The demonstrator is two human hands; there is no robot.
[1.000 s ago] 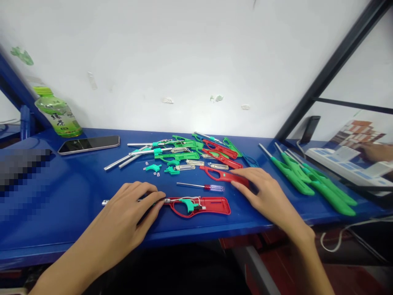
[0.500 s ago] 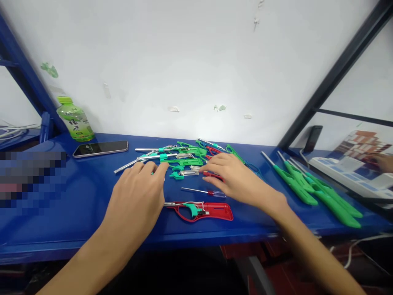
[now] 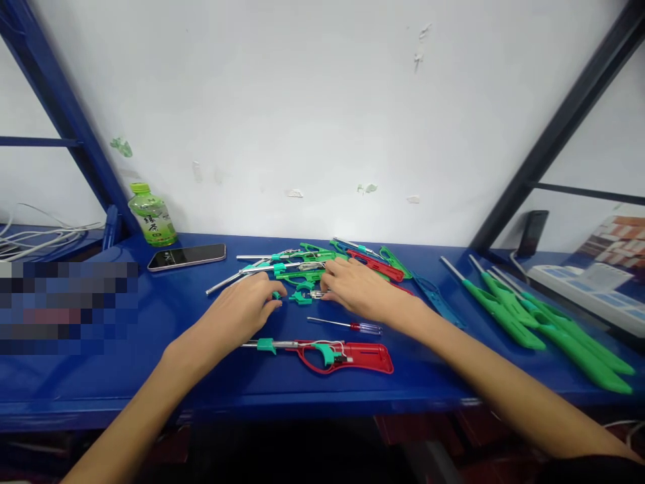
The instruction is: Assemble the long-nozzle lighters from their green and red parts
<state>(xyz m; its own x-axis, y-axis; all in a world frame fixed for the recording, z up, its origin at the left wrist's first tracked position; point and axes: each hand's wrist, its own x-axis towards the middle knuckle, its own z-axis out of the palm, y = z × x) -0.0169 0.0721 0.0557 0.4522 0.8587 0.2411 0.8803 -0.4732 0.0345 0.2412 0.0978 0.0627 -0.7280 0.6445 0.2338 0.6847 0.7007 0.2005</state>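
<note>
My left hand (image 3: 242, 306) is at the left front of a pile of lighter parts, thumb and forefinger apart. Between them a small teal piece (image 3: 276, 295) shows, partly covered. My right hand (image 3: 355, 286) has its fingers closed around the end of a small clear and metal part (image 3: 316, 294), mostly hidden by the hand. Beside that lies a teal trigger piece (image 3: 301, 294). Nearer me rest a screwdriver (image 3: 347, 325) with a clear and red handle and an opened red lighter (image 3: 365, 356) with its metal tube, teal trigger and white wire exposed.
Green lighter halves (image 3: 297, 277), a red one (image 3: 377, 263) and a blue one (image 3: 438, 302) are piled behind my hands. Several green lighters (image 3: 504, 316) lie at the right. A phone (image 3: 187, 257) and a green-capped bottle (image 3: 152, 216) are at the back left, by the wall.
My left hand has moved back toward the small teal pieces, uncovering the red lighter's tube. My right hand has lowered and closed on the clear and metal part. The view has shifted slightly.
</note>
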